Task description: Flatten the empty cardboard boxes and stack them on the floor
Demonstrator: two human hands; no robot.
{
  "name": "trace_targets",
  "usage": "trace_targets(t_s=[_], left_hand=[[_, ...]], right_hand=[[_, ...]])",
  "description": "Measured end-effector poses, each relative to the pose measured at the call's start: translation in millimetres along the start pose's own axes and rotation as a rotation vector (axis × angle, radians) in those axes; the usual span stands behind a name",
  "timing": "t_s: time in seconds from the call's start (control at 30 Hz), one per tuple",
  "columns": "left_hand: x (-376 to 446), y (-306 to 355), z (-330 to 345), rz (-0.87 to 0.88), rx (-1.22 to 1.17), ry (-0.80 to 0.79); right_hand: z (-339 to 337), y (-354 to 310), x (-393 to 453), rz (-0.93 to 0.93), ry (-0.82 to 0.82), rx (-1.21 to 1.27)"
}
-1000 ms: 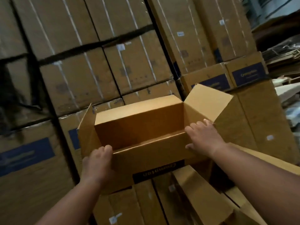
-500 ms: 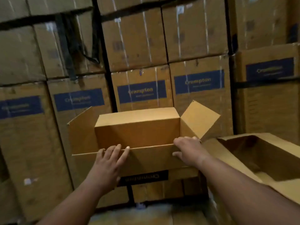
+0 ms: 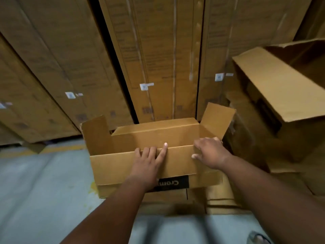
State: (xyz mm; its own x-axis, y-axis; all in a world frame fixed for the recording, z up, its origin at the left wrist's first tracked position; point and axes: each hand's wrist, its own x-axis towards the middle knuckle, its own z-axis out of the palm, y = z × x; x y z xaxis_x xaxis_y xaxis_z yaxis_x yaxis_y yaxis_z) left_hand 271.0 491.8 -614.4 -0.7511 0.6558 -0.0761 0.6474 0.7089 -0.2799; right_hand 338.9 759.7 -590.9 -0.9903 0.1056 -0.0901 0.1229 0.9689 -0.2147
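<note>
An empty open cardboard box (image 3: pixel 123 166) with a dark printed label is low in the middle of the view, its flaps standing up at both ends. My left hand (image 3: pixel 149 160) lies flat on the near long flap, with the fingers straight and the index finger reaching over the flap's top edge. My right hand (image 3: pixel 210 153) grips the right end of that same flap, its thumb on the outside and its fingers curled over the edge into the box. Flattened cardboard (image 3: pixel 219 199) lies under and just behind the box.
A wall of tall sealed cartons (image 3: pixel 158 59) stands right behind the box. A second open box (image 3: pixel 274 85) leans on more cartons at the right. Grey floor (image 3: pixel 35 191) with a yellow line spreads to the left. A foot (image 3: pixel 258 238) shows at the bottom right.
The box has come down from chest height to just above the floor, and the view has tilted down. My left hand has slid right along the near flap toward its middle.
</note>
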Motion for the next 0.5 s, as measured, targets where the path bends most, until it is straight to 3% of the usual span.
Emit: trace_targets(t_s=[0.2, 0.3, 0.4, 0.5], left_hand=[[22, 15, 112, 0.081, -0.075, -0.150], [26, -9, 145, -0.057, -0.135, -0.175], [39, -50, 158, -0.248, -0.153, -0.192], [45, -89, 161, -0.401, -0.186, -0.264]], right_hand=[[114, 39, 17, 0.047, -0.213, 0.034], [131, 53, 34, 0.057, -0.251, 0.012], [133, 56, 55, 0.063, -0.175, -0.009], [133, 56, 70, 0.155, -0.141, -0.202]])
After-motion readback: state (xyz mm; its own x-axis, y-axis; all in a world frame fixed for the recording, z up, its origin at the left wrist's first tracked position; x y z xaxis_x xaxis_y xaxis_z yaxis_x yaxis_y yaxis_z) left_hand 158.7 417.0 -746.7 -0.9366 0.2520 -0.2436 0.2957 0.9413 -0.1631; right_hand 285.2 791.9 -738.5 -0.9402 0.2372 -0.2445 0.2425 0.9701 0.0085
